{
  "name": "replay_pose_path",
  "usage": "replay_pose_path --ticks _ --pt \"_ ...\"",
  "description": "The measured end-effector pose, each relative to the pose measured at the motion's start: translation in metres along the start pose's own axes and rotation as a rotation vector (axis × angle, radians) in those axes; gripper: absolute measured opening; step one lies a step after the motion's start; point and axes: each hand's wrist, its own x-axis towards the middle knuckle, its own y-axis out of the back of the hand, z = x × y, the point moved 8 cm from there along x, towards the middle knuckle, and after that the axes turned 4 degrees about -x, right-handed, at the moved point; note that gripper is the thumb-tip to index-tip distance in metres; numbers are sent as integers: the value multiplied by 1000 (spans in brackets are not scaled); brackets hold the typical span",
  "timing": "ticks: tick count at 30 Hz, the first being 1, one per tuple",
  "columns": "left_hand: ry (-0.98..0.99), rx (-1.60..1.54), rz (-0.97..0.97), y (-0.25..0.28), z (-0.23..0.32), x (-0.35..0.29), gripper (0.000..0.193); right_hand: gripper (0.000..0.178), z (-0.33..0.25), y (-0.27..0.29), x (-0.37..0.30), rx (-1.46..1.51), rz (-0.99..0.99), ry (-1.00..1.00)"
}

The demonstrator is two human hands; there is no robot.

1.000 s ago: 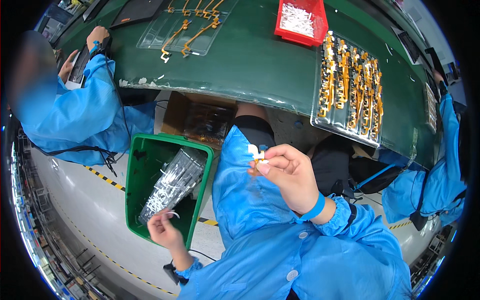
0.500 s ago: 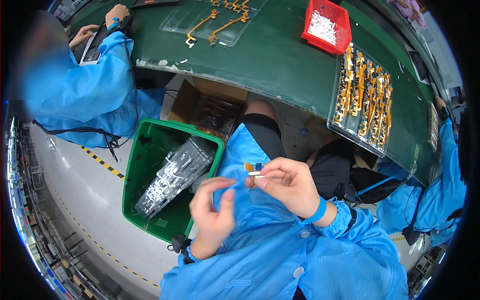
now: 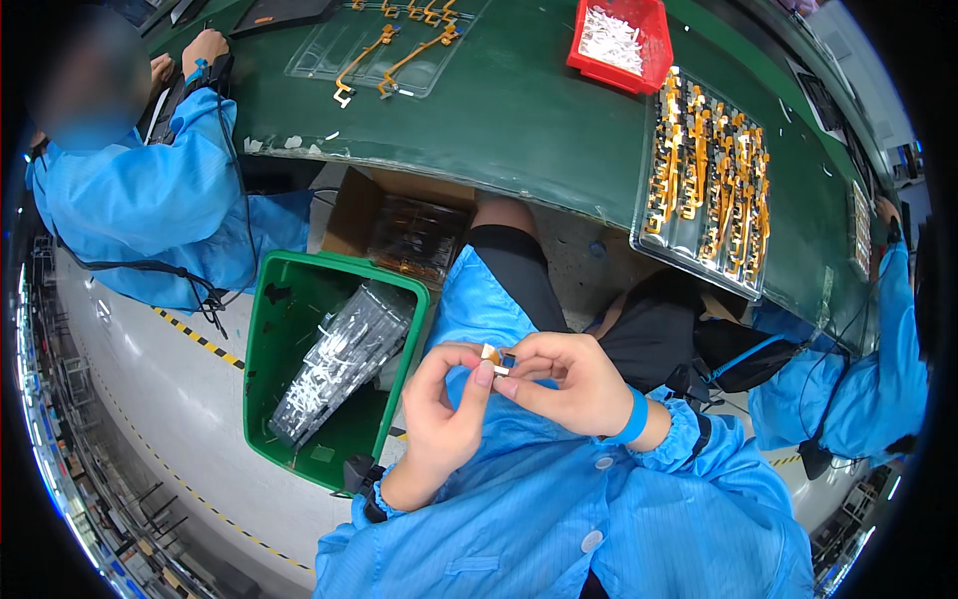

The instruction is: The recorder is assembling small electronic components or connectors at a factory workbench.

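Note:
Over my lap I hold a small flex cable (image 3: 490, 353) with an orange-gold strip, a white piece and a dark blue connector end. My right hand (image 3: 577, 384) pinches its right side between thumb and fingers. From the other side, my left hand (image 3: 445, 404) closes thumb and forefinger on its left end. The fingertips of both hands nearly meet, and they hide most of the cable. A blue band circles my right wrist.
Ahead is a green table (image 3: 499, 130) with a tray of flex cables (image 3: 704, 190), a red bin (image 3: 659, 50) of white bits and a sparser clear tray (image 3: 419, 75). Left of my legs stands a green bin (image 3: 261, 389) holding dark trays. Co-workers sit on both sides.
My left hand has moved right and up and now pinches the flex cable, where before its fingers were apart beside it. The cable has turned in my right hand and sits slightly lower.

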Motion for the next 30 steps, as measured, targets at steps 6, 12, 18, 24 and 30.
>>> replay_pose_path --ticks 6,12,18,24,30 --pt "35 206 -258 -6 7 7 5 19 4 -2 5 -49 -236 -129" --pt "111 297 -383 -6 8 7 8 18 -15 -2 7 -456 -243 71" --pt "-68 322 -164 -5 15 11 9 20 -10 5 4 -257 -49 -13" --pt "-117 355 -101 -5 13 10 10 23 2 5 3 -141 4 -76" --pt "-286 486 -66 -4 20 7 13 23 7 4 6 -148 30 -76"
